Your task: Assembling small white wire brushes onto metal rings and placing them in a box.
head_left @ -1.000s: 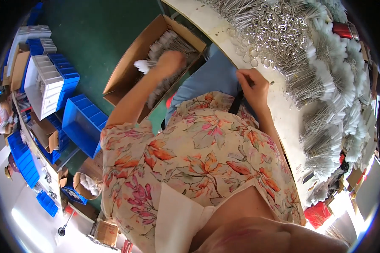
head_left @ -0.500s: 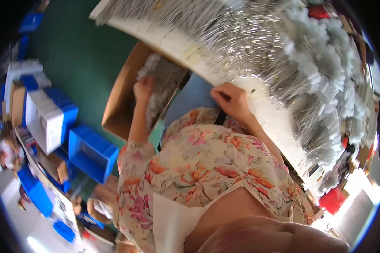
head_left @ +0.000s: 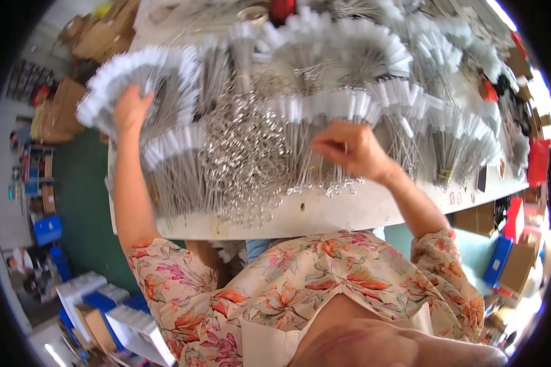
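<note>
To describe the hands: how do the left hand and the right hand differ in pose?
The left hand reaches far out and grips a fanned brush bundle; the right hand is nearer, fingers pinched over the brushes beside the metal rings. Both are bare and above the table.

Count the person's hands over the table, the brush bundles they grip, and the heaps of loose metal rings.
Hands: 2, left hand and right hand
Gripped: 1 fanned brush bundle, in the left hand
Heaped: 1 pile of metal rings
Total: 4
</note>
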`<state>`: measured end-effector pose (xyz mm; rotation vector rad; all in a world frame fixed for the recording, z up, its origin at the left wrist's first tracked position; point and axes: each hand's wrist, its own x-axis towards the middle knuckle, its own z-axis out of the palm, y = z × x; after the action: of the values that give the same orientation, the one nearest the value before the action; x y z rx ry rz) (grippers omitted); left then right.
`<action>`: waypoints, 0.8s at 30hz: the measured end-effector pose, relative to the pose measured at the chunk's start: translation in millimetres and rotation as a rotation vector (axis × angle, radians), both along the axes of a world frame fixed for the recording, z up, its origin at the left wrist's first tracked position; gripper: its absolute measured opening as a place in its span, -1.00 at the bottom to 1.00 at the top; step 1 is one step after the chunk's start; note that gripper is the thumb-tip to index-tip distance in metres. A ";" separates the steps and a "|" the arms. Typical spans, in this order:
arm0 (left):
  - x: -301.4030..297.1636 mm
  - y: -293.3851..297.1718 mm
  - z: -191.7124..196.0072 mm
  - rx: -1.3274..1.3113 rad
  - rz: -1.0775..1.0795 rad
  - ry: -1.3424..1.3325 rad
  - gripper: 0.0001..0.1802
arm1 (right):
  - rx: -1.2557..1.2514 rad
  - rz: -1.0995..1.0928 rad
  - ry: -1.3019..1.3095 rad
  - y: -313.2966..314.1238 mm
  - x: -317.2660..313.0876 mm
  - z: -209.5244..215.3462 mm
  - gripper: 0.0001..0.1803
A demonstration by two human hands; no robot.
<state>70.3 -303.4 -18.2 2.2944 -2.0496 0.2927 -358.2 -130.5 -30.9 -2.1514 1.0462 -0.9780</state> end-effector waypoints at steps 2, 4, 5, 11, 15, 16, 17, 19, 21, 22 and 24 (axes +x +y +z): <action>1.4 -14.0 -10.2 0.171 0.076 -0.099 -0.62 | 0.044 -0.086 0.034 -22.4 -27.5 7.8 -0.92; -1.2 -13.8 -27.7 0.105 0.070 -0.096 -0.65 | 0.077 -0.201 0.123 -52.3 -49.3 13.9 -0.89; 5.4 -10.2 -31.0 0.047 0.061 -0.108 -0.67 | 0.062 -0.225 0.141 -74.7 -54.5 11.2 -0.86; 7.6 -10.3 -16.1 -0.405 -0.177 0.245 -0.72 | 0.204 -0.260 0.240 -209.6 -22.9 -13.1 -0.78; -93.9 -37.5 11.7 -0.489 -0.358 0.820 -0.67 | 0.150 -0.376 0.573 -258.3 -0.6 -61.1 -0.74; -101.9 -48.1 7.9 -0.354 -0.259 0.821 -0.62 | 0.191 -0.386 0.579 -258.1 11.6 -60.2 -0.73; -113.2 -55.7 2.1 -0.203 -0.170 0.827 -0.57 | 0.247 -0.409 0.593 -250.5 18.1 -57.7 -0.71; -99.0 -79.7 -26.9 0.168 -0.211 0.251 -0.52 | 0.243 -0.487 0.524 -252.0 37.3 -58.9 -0.78; -86.5 -81.3 -66.0 0.254 -0.402 0.199 -0.60 | 0.198 -0.505 0.382 -252.5 41.0 -55.8 -0.79; -89.5 -80.3 -73.4 0.227 -0.431 0.207 -0.63 | 0.155 -0.402 0.090 -244.8 29.2 -48.3 -0.81; -92.2 -77.5 -79.6 0.188 -0.447 0.284 -0.70 | 0.140 -0.229 -0.482 -221.5 3.5 3.0 -0.88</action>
<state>-21.9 -381.0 -97.8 1.7525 -2.4256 -0.2408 -354.8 -352.0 -28.0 -1.5908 1.0889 -1.3975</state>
